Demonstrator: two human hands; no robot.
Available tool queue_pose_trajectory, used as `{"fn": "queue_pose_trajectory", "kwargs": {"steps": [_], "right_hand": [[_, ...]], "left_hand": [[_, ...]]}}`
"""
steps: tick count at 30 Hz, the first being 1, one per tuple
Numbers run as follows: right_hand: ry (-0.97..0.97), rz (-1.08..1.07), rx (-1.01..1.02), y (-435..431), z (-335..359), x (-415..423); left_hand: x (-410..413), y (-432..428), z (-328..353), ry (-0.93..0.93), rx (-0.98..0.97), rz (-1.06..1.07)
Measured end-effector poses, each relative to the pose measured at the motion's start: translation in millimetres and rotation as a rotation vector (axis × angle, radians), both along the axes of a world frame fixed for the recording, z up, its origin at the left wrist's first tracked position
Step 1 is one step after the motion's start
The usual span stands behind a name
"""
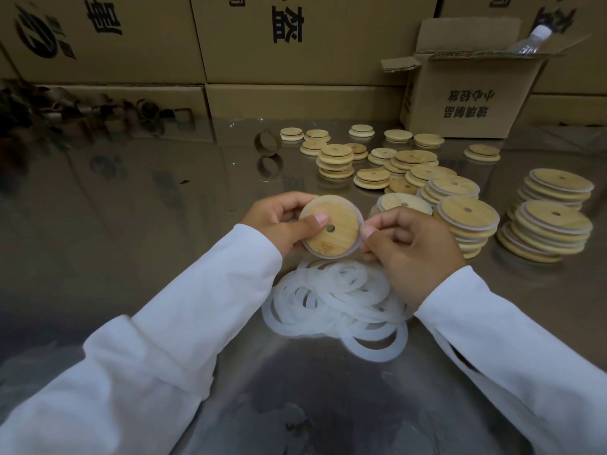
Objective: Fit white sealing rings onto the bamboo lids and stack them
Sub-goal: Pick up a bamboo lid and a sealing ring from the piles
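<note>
Sleeves [197, 323] flank rings [335, 303] (left hand [276, 221] grips lid [335, 236] edge).

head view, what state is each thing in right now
bamboo lid, held up, holed face toward the camera
sealing ring, around that lid's rim, seating not clear
left hand, grips the lid, thumb on its face
right hand, pinches the ring at the lid's edge
loose rings, heaped below the hands
ringed lids, stacked at right
bare lids, scattered and in low stacks behind
cardboard box, flaps open
bottle, capped, tilted in the box
</note>
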State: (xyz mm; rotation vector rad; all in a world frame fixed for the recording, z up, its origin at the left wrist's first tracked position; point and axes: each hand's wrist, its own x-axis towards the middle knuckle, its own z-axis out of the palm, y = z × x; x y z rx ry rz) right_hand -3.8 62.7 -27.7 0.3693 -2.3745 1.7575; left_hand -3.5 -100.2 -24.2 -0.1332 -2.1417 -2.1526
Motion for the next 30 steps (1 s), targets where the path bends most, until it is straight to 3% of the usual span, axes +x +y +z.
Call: {"fn": "queue_pose_trajectory", "kwargs": {"steps": [12,19,30], "right_hand": [[-0.098,0.122,-0.083,1.1,2.5,-3.4],[-0.081,0.087,-0.122,0.6,2.2,-0.9],[-0.161,-0.011,-0.289,4.7,4.3,-6.7]], "left_hand": [[1.7,-2.5,1.6,0.037,-0.031,-0.048],[2.1,-0.8,-0.2,0.042,-0.004,-0.057],[-5.7,0.1,-4.1,-0.004,0.188,-0.018]]}}
